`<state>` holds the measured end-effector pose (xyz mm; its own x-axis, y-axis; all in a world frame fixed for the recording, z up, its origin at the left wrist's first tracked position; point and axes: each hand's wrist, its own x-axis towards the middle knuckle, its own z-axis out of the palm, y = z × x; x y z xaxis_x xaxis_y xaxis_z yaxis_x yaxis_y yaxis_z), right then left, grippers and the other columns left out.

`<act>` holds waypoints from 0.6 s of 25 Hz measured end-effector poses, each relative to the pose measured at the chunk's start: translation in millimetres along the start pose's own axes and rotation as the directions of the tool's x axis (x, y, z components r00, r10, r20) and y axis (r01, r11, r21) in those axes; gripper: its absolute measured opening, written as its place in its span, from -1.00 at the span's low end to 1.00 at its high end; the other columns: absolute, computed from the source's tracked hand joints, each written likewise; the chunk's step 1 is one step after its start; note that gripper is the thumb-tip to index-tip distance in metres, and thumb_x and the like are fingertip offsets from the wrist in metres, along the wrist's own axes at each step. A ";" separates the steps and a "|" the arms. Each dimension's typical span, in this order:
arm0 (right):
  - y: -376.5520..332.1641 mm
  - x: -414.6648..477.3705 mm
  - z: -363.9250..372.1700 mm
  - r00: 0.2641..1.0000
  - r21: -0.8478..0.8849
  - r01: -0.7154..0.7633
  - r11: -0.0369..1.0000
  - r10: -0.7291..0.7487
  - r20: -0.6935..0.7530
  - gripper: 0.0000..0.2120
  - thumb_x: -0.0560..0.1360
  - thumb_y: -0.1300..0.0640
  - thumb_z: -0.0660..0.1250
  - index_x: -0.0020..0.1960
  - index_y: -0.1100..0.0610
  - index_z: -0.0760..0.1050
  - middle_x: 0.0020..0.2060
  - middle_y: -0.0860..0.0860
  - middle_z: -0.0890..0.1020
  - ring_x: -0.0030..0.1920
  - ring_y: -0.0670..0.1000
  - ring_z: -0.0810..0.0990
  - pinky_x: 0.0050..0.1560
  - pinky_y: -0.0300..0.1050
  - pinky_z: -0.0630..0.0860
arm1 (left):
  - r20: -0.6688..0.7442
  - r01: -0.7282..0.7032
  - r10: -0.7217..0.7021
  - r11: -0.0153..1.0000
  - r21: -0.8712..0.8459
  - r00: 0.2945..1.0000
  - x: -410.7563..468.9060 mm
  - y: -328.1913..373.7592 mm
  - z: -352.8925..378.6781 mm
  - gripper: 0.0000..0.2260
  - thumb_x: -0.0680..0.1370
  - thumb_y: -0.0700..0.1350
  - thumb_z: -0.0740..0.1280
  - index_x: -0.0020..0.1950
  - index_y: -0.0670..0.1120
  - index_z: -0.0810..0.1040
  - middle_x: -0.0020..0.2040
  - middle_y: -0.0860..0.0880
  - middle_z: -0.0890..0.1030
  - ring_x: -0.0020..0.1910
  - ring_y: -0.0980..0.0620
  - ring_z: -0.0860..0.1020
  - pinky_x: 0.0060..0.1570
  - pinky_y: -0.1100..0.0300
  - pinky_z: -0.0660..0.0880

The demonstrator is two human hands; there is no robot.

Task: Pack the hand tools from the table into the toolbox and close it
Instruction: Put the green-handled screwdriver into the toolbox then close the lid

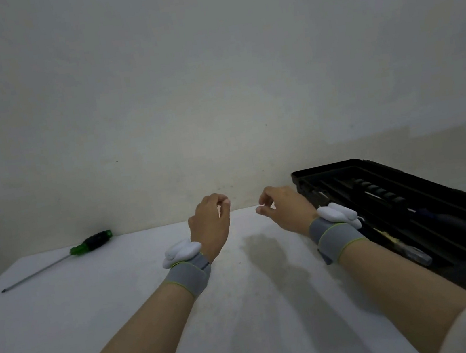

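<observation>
A screwdriver [56, 260] with a green and black handle lies on the white table [123, 298] at the far left, its tip pointing toward me. The black toolbox [330, 169] stands open at the right with several tools lying in it, among them a dark-handled one [379, 192]. My left hand [210, 225] hovers over the table's far middle, fingers loosely curled and holding nothing. My right hand [283, 208] hovers beside it, just left of the toolbox, fingers also loosely curled and empty. Both wrists wear grey bands with white devices.
A plain pale wall rises directly behind the table's far edge. The toolbox runs diagonally from the far middle-right toward the near right edge of the view. My hands cast dark shadows on the tabletop between my forearms.
</observation>
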<state>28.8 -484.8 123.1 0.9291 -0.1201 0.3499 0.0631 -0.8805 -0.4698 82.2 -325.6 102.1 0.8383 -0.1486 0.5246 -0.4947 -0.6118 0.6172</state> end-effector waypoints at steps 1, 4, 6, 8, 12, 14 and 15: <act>-3.0 -0.5 7.2 1.000 -0.007 0.019 1.000 -0.019 -0.003 -0.77 0.53 0.02 0.25 0.10 0.15 0.48 0.07 0.07 0.59 0.15 0.08 0.45 0.05 -0.09 0.39 | -0.001 0.012 -0.012 1.000 0.008 1.000 -3.5 -6.5 -3.8 -0.79 0.61 -0.06 0.13 0.10 -0.08 0.52 0.14 -0.03 0.57 0.16 -0.06 0.50 0.13 0.04 0.32; -15.7 1.9 29.6 0.998 0.002 0.066 0.998 -0.066 -0.012 -0.76 0.54 0.03 0.24 0.12 0.15 0.48 0.13 0.07 0.54 0.17 0.07 0.43 0.10 -0.08 0.40 | -0.011 0.045 -0.045 0.997 0.063 0.999 -10.3 -30.5 -15.9 -0.78 0.61 -0.05 0.12 0.12 -0.07 0.52 0.16 -0.02 0.55 0.18 -0.04 0.48 0.11 0.07 0.27; -27.1 6.3 43.8 0.995 0.018 0.096 0.995 -0.096 -0.015 -0.76 0.55 0.03 0.24 0.13 0.14 0.47 0.15 0.06 0.52 0.17 0.07 0.44 0.09 -0.08 0.40 | -0.041 0.070 -0.066 0.994 0.086 0.997 -11.4 -45.6 -24.7 -0.78 0.61 -0.06 0.12 0.13 -0.07 0.51 0.16 -0.03 0.55 0.18 -0.04 0.47 0.09 0.08 0.25; -40.5 12.2 58.7 0.992 0.047 0.123 0.991 -0.122 -0.024 -0.76 0.55 0.04 0.23 0.14 0.15 0.46 0.15 0.05 0.52 0.17 0.07 0.45 0.07 -0.08 0.41 | -0.078 0.090 -0.082 0.991 0.100 0.994 -9.6 -61.5 -36.1 -0.78 0.61 -0.06 0.12 0.14 -0.06 0.52 0.17 -0.03 0.54 0.19 -0.05 0.47 0.09 0.08 0.25; -75.4 32.4 91.2 0.981 0.077 0.194 0.978 -0.192 -0.025 -0.76 0.55 0.03 0.22 0.14 0.14 0.45 0.14 0.04 0.52 0.15 0.05 0.47 0.06 -0.07 0.43 | -0.165 0.127 -0.109 0.987 0.102 0.980 1.7 -99.2 -68.7 -0.78 0.61 -0.07 0.14 0.16 -0.07 0.52 0.19 -0.03 0.55 0.19 -0.06 0.48 0.15 0.04 0.31; -93.2 43.1 107.3 0.974 0.092 0.226 0.970 -0.224 -0.036 -0.76 0.56 0.03 0.21 0.15 0.14 0.45 0.14 0.04 0.53 0.14 0.05 0.47 0.05 -0.08 0.42 | -0.209 0.136 -0.113 0.986 0.098 0.971 7.1 -118.6 -86.8 -0.78 0.61 -0.09 0.15 0.15 -0.08 0.53 0.17 -0.05 0.55 0.16 -0.07 0.49 0.16 0.01 0.35; -101.4 47.6 114.4 0.970 0.105 0.241 0.965 -0.239 -0.037 -0.76 0.56 0.04 0.21 0.15 0.14 0.45 0.14 0.04 0.53 0.14 0.05 0.47 0.05 -0.09 0.41 | -0.232 0.141 -0.114 0.985 0.100 0.966 8.8 -126.5 -93.3 -0.79 0.60 -0.10 0.15 0.14 -0.09 0.53 0.16 -0.06 0.56 0.15 -0.08 0.50 0.17 -0.01 0.37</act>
<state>108.3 -348.8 94.7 0.8729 0.0766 0.4819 0.3232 -0.8306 -0.4535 130.8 -177.1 83.4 0.8131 0.1067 0.5722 -0.3466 -0.7010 0.6233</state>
